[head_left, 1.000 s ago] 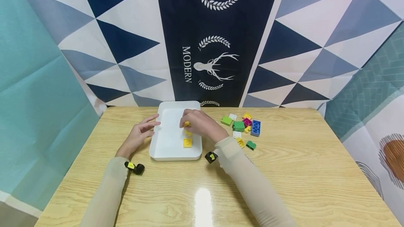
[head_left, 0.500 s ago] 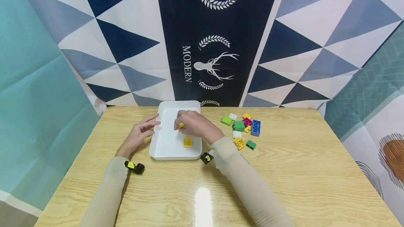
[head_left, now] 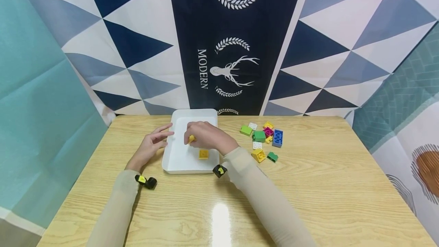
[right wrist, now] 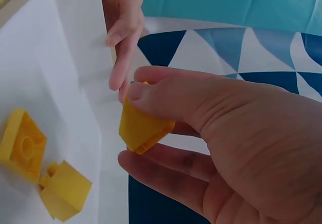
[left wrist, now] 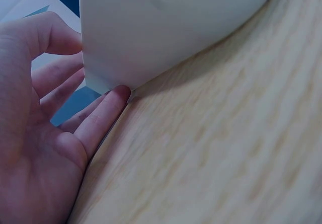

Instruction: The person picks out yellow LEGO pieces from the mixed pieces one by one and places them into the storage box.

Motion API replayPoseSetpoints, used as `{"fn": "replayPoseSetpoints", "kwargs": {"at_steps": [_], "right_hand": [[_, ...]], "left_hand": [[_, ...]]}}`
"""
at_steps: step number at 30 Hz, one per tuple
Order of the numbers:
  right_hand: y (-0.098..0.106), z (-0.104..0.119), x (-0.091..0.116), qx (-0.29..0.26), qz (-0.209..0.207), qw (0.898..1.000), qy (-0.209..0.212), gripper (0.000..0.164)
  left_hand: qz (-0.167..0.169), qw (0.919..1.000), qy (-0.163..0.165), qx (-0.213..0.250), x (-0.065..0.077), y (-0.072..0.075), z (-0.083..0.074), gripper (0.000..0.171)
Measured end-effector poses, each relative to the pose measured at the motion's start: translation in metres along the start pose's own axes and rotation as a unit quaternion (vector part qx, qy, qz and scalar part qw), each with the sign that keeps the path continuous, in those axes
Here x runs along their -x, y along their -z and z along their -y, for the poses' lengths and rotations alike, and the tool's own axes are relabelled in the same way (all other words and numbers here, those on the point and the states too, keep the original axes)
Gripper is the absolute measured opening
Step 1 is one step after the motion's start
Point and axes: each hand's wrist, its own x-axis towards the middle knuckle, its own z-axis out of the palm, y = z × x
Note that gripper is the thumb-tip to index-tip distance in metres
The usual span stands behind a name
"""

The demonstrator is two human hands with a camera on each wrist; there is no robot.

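Between thumb and fingers my right hand [head_left: 207, 135] pinches a yellow toy brick [right wrist: 143, 121], held over the white tray [head_left: 182, 171]. Most of that brick is covered by the hand in the head view. Inside the tray lie a flat yellow brick [head_left: 204, 154] and a small yellow brick with a stud [right wrist: 66, 191], the latter seen in the right wrist view. My left hand [head_left: 151, 146] is at the tray's left side, its fingers extended to the rim. The left wrist view has the fingertips right at the tray's outer wall [left wrist: 166, 27].
Right of the tray is a loose group of bricks: a blue brick [head_left: 277, 138], a green brick [head_left: 258, 136], a lime brick [head_left: 245, 130], a yellow brick [head_left: 258, 155] and others. A patterned cloth [head_left: 137, 41] rises behind the wooden table [head_left: 192, 209].
My right hand has moved left across the tray with its yellow brick, away from the tray's right side. The left hand has stayed at the tray's left rim.
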Motion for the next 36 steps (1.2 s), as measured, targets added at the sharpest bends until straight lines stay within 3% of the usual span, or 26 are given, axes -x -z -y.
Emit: {"fn": "replayPoseSetpoints", "kwargs": {"at_steps": [7, 16, 25, 26, 30, 36], "right_hand": [[0.002, 0.002, -0.009, 0.0, 0.047, 0.999, 0.003, 0.018], [-0.008, 0.003, -0.018, 0.0, 0.063, 0.998, 0.009, 0.018], [-0.015, 0.003, -0.022, -0.011, 0.099, 0.995, -0.013, 0.016], [-0.024, -0.006, -0.029, -0.006, 0.1, 0.995, -0.01, 0.014], [-0.028, -0.007, -0.03, -0.005, 0.107, 0.994, -0.016, 0.013], [-0.027, 0.003, -0.028, -0.024, 0.119, 0.992, -0.045, 0.014]], "left_hand": [[0.001, 1.0, -0.004, 0.002, 0.0, 0.0, 0.001, 0.04], [0.002, 1.0, -0.008, -0.002, 0.0, 0.0, 0.001, 0.04], [0.0, 0.9999, -0.012, -0.005, -0.001, -0.001, 0.0, 0.04], [0.0, 0.9999, -0.011, -0.005, -0.001, -0.001, 0.0, 0.04], [0.0, 0.9999, -0.012, -0.005, -0.001, 0.0, 0.001, 0.04], [-0.003, 0.9999, -0.013, -0.007, 0.0, 0.001, 0.002, 0.04]]}}
